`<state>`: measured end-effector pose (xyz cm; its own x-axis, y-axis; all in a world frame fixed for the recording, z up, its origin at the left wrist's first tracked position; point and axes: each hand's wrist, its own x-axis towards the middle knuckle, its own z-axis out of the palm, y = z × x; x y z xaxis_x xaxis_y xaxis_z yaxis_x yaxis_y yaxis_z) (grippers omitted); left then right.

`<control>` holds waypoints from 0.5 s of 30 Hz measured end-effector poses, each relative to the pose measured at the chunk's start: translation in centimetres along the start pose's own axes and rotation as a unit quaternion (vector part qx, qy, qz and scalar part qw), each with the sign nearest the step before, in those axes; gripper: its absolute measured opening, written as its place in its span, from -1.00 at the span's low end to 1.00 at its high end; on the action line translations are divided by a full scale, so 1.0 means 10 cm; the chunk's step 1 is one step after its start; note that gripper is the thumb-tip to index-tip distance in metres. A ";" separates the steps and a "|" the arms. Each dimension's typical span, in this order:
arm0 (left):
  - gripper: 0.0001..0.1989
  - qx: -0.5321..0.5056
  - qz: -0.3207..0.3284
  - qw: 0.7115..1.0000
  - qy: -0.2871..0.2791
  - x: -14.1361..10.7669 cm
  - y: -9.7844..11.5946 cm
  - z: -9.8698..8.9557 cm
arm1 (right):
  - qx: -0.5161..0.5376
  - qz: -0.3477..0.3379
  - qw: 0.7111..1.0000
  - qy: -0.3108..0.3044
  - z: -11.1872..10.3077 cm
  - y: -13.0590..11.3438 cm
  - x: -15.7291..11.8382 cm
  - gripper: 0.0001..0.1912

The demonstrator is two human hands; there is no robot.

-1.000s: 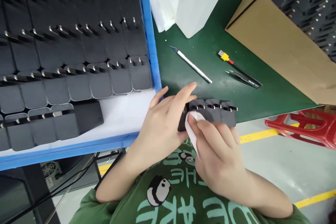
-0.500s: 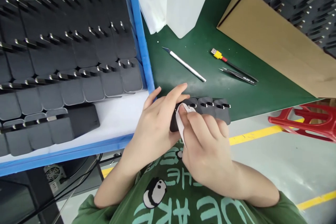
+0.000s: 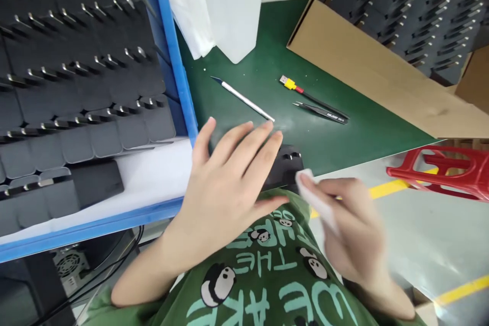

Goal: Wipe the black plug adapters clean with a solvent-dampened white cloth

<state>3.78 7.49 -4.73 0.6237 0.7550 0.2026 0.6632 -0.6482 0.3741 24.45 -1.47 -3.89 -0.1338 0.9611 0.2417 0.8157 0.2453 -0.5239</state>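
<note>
A short row of black plug adapters with metal prongs lies at the table's front edge, its left part hidden behind my left hand. That hand is spread flat, palm down, over the row; whether it touches the adapters I cannot tell. My right hand, smeared by motion, pinches a folded white cloth just right of and in front of the row. Beyond my left fingertips rests a craft knife with a silver handle.
At left, a blue-edged tray holds many black adapters. Black tweezers and a yellow-headed USB cable lie on the green table. Behind stand a white container and another white cloth; a cardboard box and red stool are right.
My right hand has drawn back right, off the adapters, with the cloth. My left hand has opened out and spread over the row. The whole view has shifted somewhat.
</note>
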 end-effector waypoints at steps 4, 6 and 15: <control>-0.67 0.020 0.027 0.999 -0.003 0.12 0.05 0.10 | -0.106 -0.074 0.991 -0.035 0.30 -0.05 0.08 -0.54; -0.74 0.020 0.020 1.000 0.002 0.13 0.05 0.13 | -0.131 -0.066 0.989 -0.030 0.32 -0.11 0.09 -0.53; -0.77 0.010 -0.002 1.000 0.003 0.17 0.10 0.14 | -0.116 -0.069 0.990 -0.034 0.24 -0.13 0.08 -0.52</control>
<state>6.06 7.96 -5.28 0.6191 0.7578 0.2061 0.6736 -0.6473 0.3566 21.89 -0.71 -4.98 -0.2842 0.9290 0.2372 0.8932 0.3464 -0.2867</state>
